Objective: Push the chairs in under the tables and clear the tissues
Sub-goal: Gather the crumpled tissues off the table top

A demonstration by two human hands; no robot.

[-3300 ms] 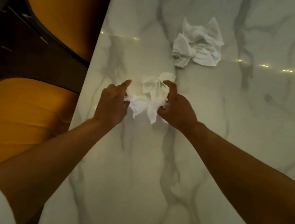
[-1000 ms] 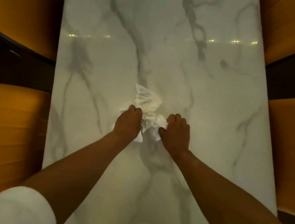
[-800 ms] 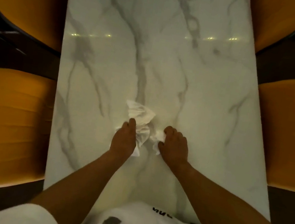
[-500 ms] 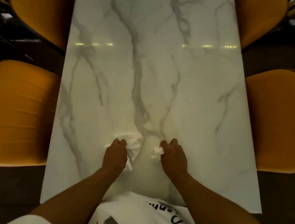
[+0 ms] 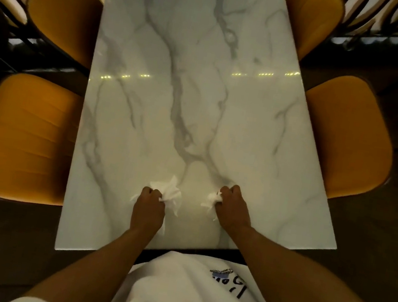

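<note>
Gathering the tissues off the table is the step in hand, and judged from the head view it is best finished by closing each fist fully, tucking the loose tails into the palm, and lifting straight up so no scrap trails or drops onto the floor. A glance over the marble afterward would be wise, though no other tissue shows on it now.

The left hand sits at about 6 o'clock on the table, near its close edge, knuckles up; its grip is clamped on a crumpled tissue that fans out toward 1 o'clock from the fist, with one tail hanging loose. The right hand lies just beside it toward 3 o'clock, apart from the left; its grip is clamped on a smaller tissue wad that pokes out at 9 o'clock from the fingers. Both forearms reach forward from white sleeves, wrists low, and both wads seem to touch or nearly touch the marble.

Four orange chairs flank the table: the near left chair and the near right chair have seats partly under the edge, so pushing them in probably remains.
</note>
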